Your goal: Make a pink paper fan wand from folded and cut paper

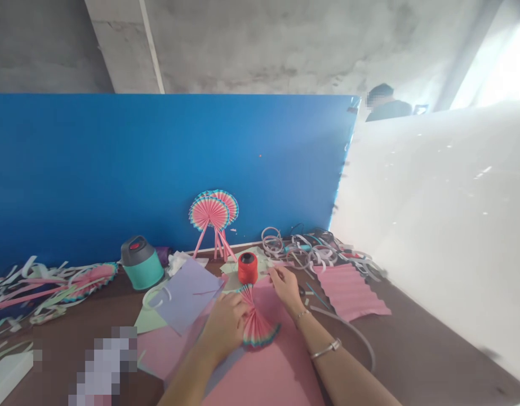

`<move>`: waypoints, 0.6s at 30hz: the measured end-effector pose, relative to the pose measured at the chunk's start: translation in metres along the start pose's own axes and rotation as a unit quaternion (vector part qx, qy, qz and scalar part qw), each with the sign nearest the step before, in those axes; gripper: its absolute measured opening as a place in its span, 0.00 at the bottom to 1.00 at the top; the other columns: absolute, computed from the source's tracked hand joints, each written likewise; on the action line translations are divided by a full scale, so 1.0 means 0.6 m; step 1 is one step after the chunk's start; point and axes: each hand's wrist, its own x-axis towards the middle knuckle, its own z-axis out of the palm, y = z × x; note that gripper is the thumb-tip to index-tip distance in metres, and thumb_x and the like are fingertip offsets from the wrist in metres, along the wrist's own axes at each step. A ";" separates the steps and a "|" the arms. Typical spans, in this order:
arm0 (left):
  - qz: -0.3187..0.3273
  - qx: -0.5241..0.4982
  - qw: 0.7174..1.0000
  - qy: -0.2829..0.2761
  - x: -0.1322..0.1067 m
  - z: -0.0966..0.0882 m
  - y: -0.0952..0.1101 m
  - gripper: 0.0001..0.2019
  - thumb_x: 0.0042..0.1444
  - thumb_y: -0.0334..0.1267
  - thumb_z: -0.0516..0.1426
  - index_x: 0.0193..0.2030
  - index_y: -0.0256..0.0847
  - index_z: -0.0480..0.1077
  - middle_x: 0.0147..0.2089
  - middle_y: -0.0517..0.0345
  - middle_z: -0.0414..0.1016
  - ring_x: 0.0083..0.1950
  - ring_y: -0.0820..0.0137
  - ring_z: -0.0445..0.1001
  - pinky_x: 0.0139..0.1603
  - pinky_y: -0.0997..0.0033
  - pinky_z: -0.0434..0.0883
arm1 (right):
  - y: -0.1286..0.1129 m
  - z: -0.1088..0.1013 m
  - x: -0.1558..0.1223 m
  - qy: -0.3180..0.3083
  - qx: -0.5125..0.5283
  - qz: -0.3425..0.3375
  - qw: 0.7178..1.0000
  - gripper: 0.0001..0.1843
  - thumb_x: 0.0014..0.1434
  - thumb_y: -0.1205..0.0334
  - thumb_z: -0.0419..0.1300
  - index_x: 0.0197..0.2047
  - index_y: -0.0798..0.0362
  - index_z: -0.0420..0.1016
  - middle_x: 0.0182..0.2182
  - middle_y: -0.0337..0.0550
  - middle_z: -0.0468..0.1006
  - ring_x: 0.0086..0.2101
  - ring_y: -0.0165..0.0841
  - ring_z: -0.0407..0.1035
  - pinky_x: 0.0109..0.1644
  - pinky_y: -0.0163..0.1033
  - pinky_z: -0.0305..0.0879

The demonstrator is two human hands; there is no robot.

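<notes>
Left hand [228, 322] pinches the pleated fan [258, 327], spread just to its right! Right hand [285, 286] curls near the red spool [248, 269], grip unclear; brown table [420, 347] below, blue partition [116, 160] beyond.

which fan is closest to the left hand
The wedge-shaped fan over the pink sheet, right at the left hand. Farther off, two round fans stand before the blue wall and another fan lies at far left.
</notes>
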 end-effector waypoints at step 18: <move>-0.013 -0.027 0.996 0.083 0.002 0.029 -0.031 0.16 0.47 0.21 0.47 0.28 0.43 0.72 0.32 0.55 0.74 0.37 0.64 0.72 0.38 0.63 0.68 | 0.001 -0.067 0.082 0.042 -0.384 -0.031 0.922 0.09 0.51 0.73 0.57 0.33 0.60 0.79 0.46 0.67 0.74 0.55 0.56 0.59 0.54 0.54 0.51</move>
